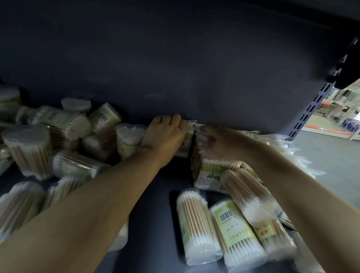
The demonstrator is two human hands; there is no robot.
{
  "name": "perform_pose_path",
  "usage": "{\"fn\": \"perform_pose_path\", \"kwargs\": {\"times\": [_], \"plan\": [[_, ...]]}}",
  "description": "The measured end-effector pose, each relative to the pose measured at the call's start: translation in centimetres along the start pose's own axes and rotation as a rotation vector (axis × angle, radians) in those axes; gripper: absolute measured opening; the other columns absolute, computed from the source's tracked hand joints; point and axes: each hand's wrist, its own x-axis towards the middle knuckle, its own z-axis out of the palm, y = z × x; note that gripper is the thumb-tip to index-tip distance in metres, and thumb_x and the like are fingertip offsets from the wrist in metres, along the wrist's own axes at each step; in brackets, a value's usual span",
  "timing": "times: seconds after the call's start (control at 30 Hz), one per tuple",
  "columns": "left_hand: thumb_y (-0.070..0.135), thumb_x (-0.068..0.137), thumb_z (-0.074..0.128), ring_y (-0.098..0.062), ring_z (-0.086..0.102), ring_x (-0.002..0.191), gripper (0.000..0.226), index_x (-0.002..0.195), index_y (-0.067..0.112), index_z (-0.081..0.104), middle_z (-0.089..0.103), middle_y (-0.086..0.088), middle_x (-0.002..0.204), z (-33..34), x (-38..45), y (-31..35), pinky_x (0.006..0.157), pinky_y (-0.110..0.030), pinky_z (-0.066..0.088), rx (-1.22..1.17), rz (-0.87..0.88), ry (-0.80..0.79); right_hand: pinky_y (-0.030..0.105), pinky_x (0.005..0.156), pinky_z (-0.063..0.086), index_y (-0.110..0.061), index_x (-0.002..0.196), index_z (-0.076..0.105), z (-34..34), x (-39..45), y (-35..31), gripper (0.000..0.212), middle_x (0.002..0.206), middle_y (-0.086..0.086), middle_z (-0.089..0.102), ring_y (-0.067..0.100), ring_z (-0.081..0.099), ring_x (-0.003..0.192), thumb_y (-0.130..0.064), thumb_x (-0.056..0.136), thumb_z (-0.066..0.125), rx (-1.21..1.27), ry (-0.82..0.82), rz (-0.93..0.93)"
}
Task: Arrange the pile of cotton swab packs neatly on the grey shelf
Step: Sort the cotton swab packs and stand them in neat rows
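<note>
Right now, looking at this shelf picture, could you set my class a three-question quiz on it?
1. True or false: both hands rest against the dark grey metal back panel.
2. Which pile of clear-wrapped cotton swab packs looks jumbled: A left, B right?
3. Fill in: the pack with the barcode label lies ____ the two forearms.

Key
1. True: left hand and right hand reach the back.
2. A
3. between

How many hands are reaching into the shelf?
2. The left hand grips a cotton swab pack at the back of the grey shelf; the right hand lies on the bagged packs just right of it. None seem hidden.
</note>
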Motion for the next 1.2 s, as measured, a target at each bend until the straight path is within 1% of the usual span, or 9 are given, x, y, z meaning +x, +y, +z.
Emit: {"fn": "perform_pose_path", "kwargs": {"times": [0.23, 0.37, 0.43, 0.53, 0.6, 0.73, 0.8, 0.97, 1.2], "plan": [[0.015, 0.052, 0.063, -0.023, 0.06, 0.081, 0.043, 0.095, 0.011, 0.067, 0.062, -0.006, 0.089, -1.2, -0.5, -0.5, 0.071, -0.029, 0.048, 0.077, -0.041, 0.024, 0.023, 0.09, 0.036, -0.016, 0.139, 0.039, -0.7, -0.2, 0.3, 0.054, 0.141, 0.01, 0.043, 0.028, 0.046, 0.122, -0.001, 0.087, 0.046, 0.098, 0.179, 0.055], [0.022, 0.041, 0.082, -0.027, 0.059, 0.086, 0.061, 0.098, 0.007, 0.066, 0.062, -0.009, 0.092, -2.2, -1.4, -1.6, 0.073, -0.031, 0.048, 0.11, -0.151, -0.054, 0.025, 0.099, 0.037, -0.016, 0.133, 0.047, -0.8, -0.1, 0.4, 0.051, 0.137, 0.008, 0.049, 0.024, 0.046, 0.125, -0.001, 0.084, 0.047, 0.18, 0.234, 0.078], [0.027, 0.059, 0.077, -0.028, 0.053, 0.1, 0.058, 0.111, 0.008, 0.059, 0.057, -0.009, 0.107, -3.4, -2.1, -1.9, 0.082, -0.034, 0.044, 0.11, -0.152, -0.133, 0.027, 0.102, 0.038, -0.014, 0.127, 0.053, -0.8, -0.2, 0.1, 0.047, 0.132, 0.006, 0.054, 0.021, 0.049, 0.123, 0.001, 0.083, 0.046, 0.249, 0.269, 0.082], [0.027, 0.09, 0.047, -0.027, 0.036, 0.118, 0.043, 0.129, 0.012, 0.041, 0.04, -0.007, 0.127, -4.3, -3.2, -2.8, 0.096, -0.036, 0.029, 0.042, -0.195, -0.172, 0.028, 0.098, 0.042, -0.01, 0.114, 0.062, -0.9, -0.4, -0.8, 0.041, 0.117, 0.006, 0.063, 0.02, 0.057, 0.111, 0.005, 0.08, 0.044, 0.309, 0.36, 0.045], [0.023, 0.088, 0.049, -0.03, 0.044, 0.111, 0.035, 0.121, 0.011, 0.05, 0.048, -0.009, 0.12, -5.2, -4.2, -3.6, 0.093, -0.039, 0.033, 0.02, -0.214, -0.121, 0.031, 0.094, 0.046, -0.01, 0.107, 0.066, -1.0, -0.7, -1.8, 0.037, 0.11, 0.007, 0.066, 0.021, 0.06, 0.104, 0.004, 0.08, 0.045, 0.311, 0.421, 0.025], [0.015, 0.069, 0.058, -0.035, 0.06, 0.067, 0.015, 0.075, 0.003, 0.066, 0.06, -0.016, 0.075, -6.3, -6.3, -5.5, 0.065, -0.038, 0.049, 0.005, -0.182, 0.009, 0.026, 0.083, 0.047, -0.016, 0.103, 0.066, -0.8, -1.1, -3.6, 0.031, 0.106, 0.003, 0.066, 0.016, 0.061, 0.09, -0.004, 0.085, 0.044, 0.323, 0.427, -0.005], [0.01, 0.061, 0.066, -0.036, 0.059, 0.065, 0.013, 0.072, 0.003, 0.064, 0.06, -0.017, 0.073, -6.9, -7.5, -6.3, 0.064, -0.038, 0.048, 0.001, -0.191, -0.011, 0.02, 0.074, 0.042, -0.02, 0.104, 0.065, -0.7, -1.3, -4.6, 0.03, 0.103, 0.001, 0.066, 0.01, 0.058, 0.076, -0.007, 0.087, 0.044, 0.322, 0.397, -0.001], [0.023, 0.067, 0.042, -0.035, 0.059, 0.064, 0.03, 0.073, 0.005, 0.065, 0.062, -0.016, 0.071, -8.3, -11.1, -8.3, 0.059, -0.035, 0.045, 0.026, -0.25, -0.025, 0.026, 0.086, 0.044, -0.019, 0.105, 0.066, -0.7, -1.5, -7.4, 0.029, 0.109, 0.003, 0.064, 0.021, 0.058, 0.099, -0.009, 0.088, 0.045, 0.332, 0.415, -0.013], [0.027, 0.075, 0.037, -0.034, 0.054, 0.047, 0.033, 0.066, 0.006, 0.06, 0.059, -0.015, 0.061, -10.0, -16.0, -11.2, 0.048, -0.027, 0.029, -0.111, -0.371, -0.076, 0.022, 0.083, 0.043, -0.019, 0.106, 0.064, -0.7, -1.3, -11.7, 0.031, 0.112, 0.001, 0.064, 0.015, 0.059, 0.098, -0.009, 0.089, 0.04, 0.361, 0.387, -0.101]]}}
